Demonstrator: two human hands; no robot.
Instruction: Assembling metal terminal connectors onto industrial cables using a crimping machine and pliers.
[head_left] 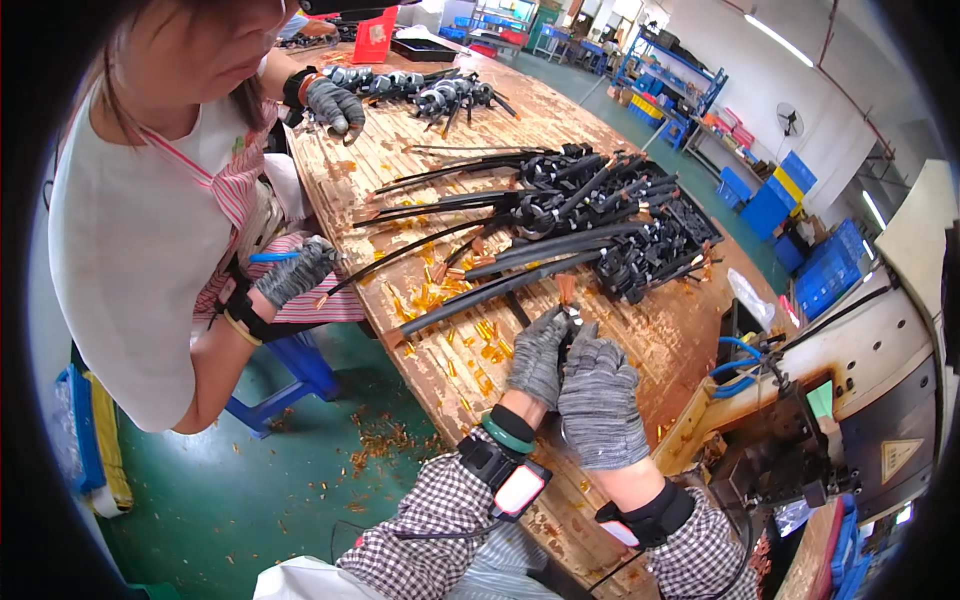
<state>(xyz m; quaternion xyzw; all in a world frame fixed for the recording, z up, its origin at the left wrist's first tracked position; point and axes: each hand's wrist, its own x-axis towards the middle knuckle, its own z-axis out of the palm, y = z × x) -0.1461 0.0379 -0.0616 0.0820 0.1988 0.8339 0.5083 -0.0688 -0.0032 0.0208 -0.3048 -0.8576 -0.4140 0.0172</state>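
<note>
"Left grip and right grip, both in gray gloves, are clenched around what?"

"Around a black cable. It is over the near part of the tabletop, and its bare copper end sticks out past the fingers."

"What big things are around?"

"First the worn wooden tabletop, then a pale machine on the right. Over by the wall are blue bins. I can't tell what's in them."

"Any boxes closer?"

"A black bin is near the machine, with a clear plastic bag at its top. At the far end of the tabletop are a red bin and a flat black tray. Their insides are hard to see."

"And smaller?"

"Lots of black cables lie in a pile, past the hands."

"Any writing?"

"The machine has a yellow triangle sticker. Its marks are too small to read."

"What's tiniest?"

"Shiny gold bits, scattered left of the hands."
</note>
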